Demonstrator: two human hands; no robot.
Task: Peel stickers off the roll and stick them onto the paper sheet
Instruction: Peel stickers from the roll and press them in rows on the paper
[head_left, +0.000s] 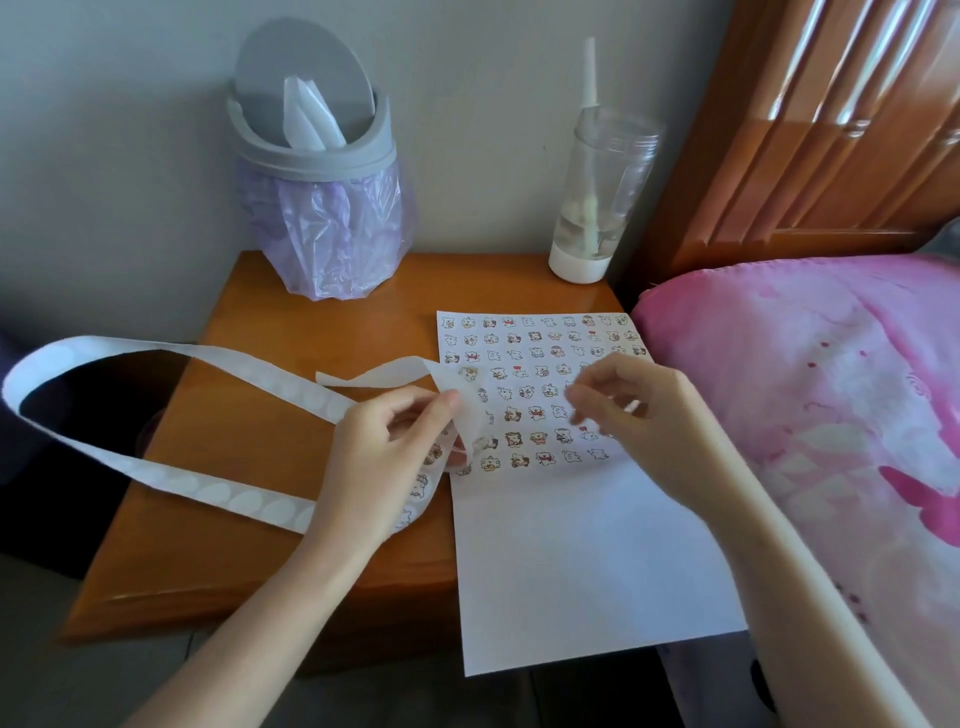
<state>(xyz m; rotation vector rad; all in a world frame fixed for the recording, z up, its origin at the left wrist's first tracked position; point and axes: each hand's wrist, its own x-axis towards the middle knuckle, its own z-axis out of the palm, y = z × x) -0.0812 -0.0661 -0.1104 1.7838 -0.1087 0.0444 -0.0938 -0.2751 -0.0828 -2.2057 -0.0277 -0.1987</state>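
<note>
White paper sheet lies along the bedside table's right edge, its blank near end overhanging the front edge. Thin and limp, it would likely slide or buckle unless pressed flat. At its left edge the left hand pinches the sticker strip, a light, floppy ribbon looping out past the table's left edge. It is probably best held just beside the next sticker, so the backing bends. The right hand hovers over the sheet, fingers curled; whether it holds a sticker I cannot tell. Stickers fill the sheet's far half.
</note>
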